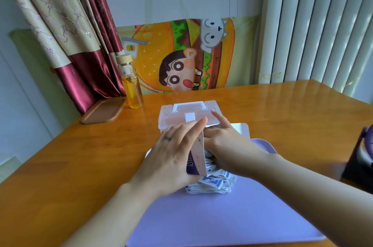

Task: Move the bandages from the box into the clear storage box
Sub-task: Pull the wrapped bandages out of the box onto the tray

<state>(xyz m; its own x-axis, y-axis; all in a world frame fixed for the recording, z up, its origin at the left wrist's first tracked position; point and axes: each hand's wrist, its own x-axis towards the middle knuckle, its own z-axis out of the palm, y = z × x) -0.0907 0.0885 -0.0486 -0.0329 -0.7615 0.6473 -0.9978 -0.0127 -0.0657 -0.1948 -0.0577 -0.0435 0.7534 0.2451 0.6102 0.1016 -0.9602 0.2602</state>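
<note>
two hands show, the left hand (171, 158) and the right hand (226, 146), with one ring (168, 138) on the left. there is one desk (90, 156), one mat (222, 216), one box (196, 158), one clear box (173, 114) with one handle (189, 104), one bottle (131, 85), one tray (104, 110), and one heap of bandages (212, 184), too many and too overlapped to count. further back are one cartoon cloth (181, 55) and one curtain (70, 25), and one dark thing (361, 158) sits at the right edge.
</note>
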